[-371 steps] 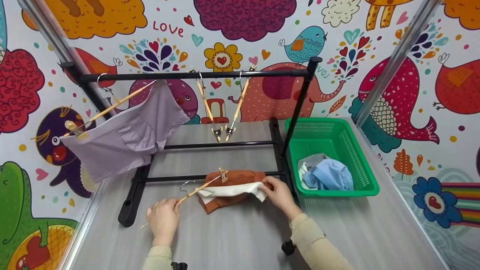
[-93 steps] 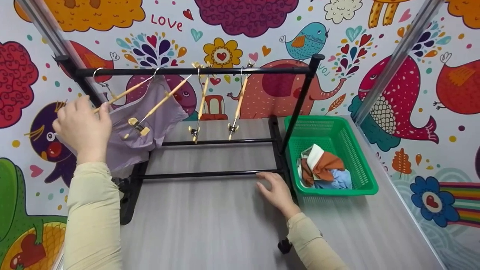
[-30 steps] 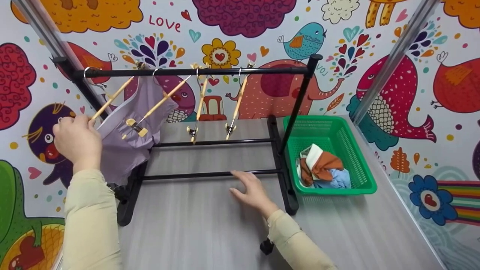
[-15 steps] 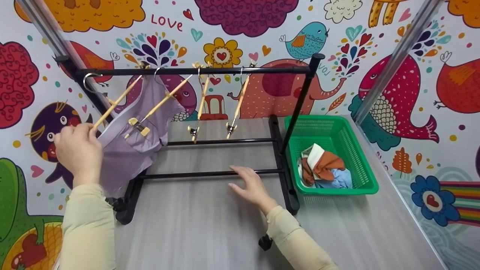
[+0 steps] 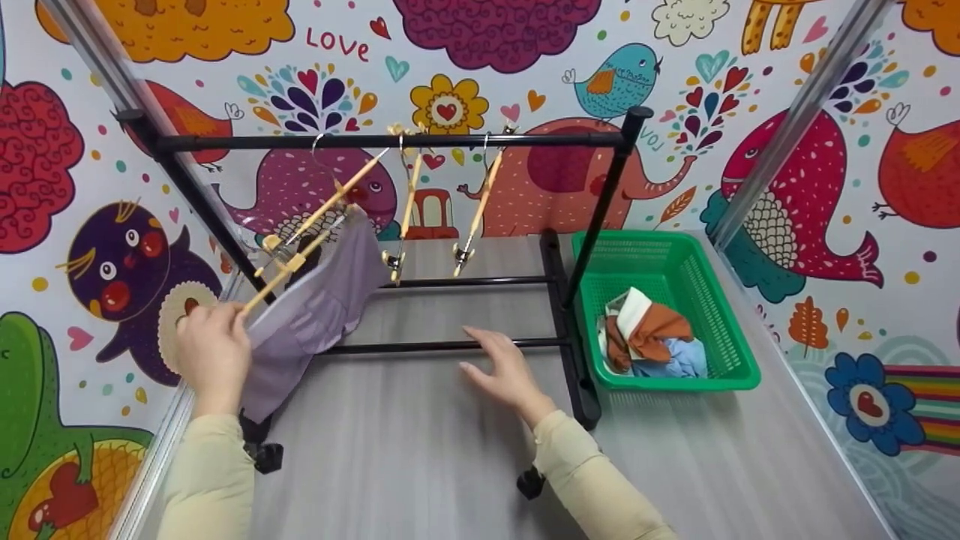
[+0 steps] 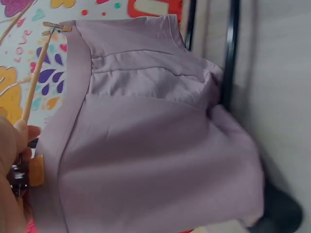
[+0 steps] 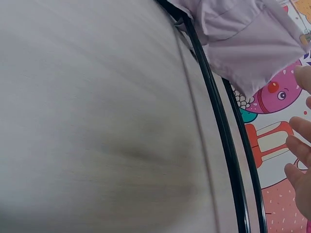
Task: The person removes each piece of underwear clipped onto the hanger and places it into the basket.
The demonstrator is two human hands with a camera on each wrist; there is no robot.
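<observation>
My left hand (image 5: 214, 356) grips one end of a wooden clip hanger (image 5: 260, 300), and lilac shorts (image 5: 319, 300) hang from it by the waistband. In the left wrist view, the fingers are curled round the hanger beside one clip (image 6: 36, 170); the other clip (image 6: 57, 27) pinches the waistband's far end. The shorts are off the top rail, in front of the rack's left side. My right hand (image 5: 502, 371) is held with spread fingers near the lower front bar (image 5: 420, 348), holding nothing.
The black rack (image 5: 555, 140) bears three bare clip hangers, one of them (image 5: 330, 199) overlapping the held hanger. On the right stands a green basket (image 5: 739, 367) with a brown-and-white garment (image 5: 658, 330) and light blue cloth (image 5: 679, 360).
The brown garment went from its hanger into the basket, and that hanger onto the rail. My left hand then unhooked the lilac shorts' hanger and drew it down and rightward. The right hand moved left.
</observation>
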